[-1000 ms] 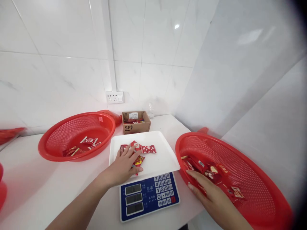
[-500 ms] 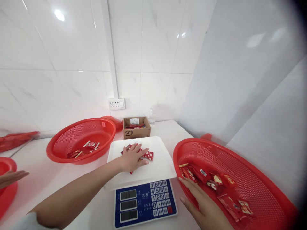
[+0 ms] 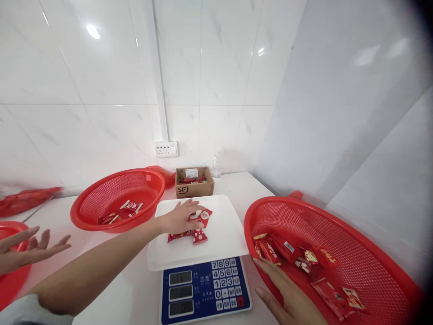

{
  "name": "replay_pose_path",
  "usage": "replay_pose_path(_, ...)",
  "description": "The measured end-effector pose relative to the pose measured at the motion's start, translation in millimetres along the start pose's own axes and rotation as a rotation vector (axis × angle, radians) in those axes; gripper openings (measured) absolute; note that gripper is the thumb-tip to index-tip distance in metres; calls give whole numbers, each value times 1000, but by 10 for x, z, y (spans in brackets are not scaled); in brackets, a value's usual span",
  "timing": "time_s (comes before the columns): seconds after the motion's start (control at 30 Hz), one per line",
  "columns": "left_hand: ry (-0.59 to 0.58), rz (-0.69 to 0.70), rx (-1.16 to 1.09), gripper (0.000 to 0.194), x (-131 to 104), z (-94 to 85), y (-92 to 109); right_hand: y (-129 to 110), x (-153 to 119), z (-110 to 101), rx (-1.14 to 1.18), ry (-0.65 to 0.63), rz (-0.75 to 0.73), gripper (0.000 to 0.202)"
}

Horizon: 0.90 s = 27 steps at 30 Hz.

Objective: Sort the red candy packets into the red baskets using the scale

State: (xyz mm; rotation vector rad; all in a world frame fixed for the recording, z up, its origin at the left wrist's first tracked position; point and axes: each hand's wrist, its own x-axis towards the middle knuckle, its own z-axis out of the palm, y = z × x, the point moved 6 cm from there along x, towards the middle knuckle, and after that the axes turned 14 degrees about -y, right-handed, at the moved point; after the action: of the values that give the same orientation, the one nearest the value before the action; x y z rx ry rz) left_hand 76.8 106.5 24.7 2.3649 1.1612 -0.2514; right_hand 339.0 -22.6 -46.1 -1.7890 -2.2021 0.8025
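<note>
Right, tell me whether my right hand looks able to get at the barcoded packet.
Yes, most likely: your right hand is at the rim of the open red basket, close to the barcoded packet, and nothing appears to cover its barcode.

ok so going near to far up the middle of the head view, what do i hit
the scale's blue panel → the white tray → the cardboard box → the tiled wall
</note>
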Motion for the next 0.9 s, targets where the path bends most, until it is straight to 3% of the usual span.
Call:
replay_pose_path(0.1,54,-82,14,64,41,160,51,-28,8,-25,-2,19,12,52)
replay_pose_path(0.23,61,-32,78,62,85,295,158,-57,19,-70,-35,46,5,51)
replay_pose_path(0.4,7,94,103,49,45,171,77,-52,16,-76,-68,51,-3,51)
replay_pose_path(0.53,-7,89,71,33,4,74,-49,-73,14,-84,-49,41,0,50)
replay_pose_path(0.77,118,-28,55,59,138,220,11,-85,24,-108,-67,40,2,50)
replay_pose_path(0.9,138,56,91,50,225,260,121,-34,44,-74,-97,58,-4,50)
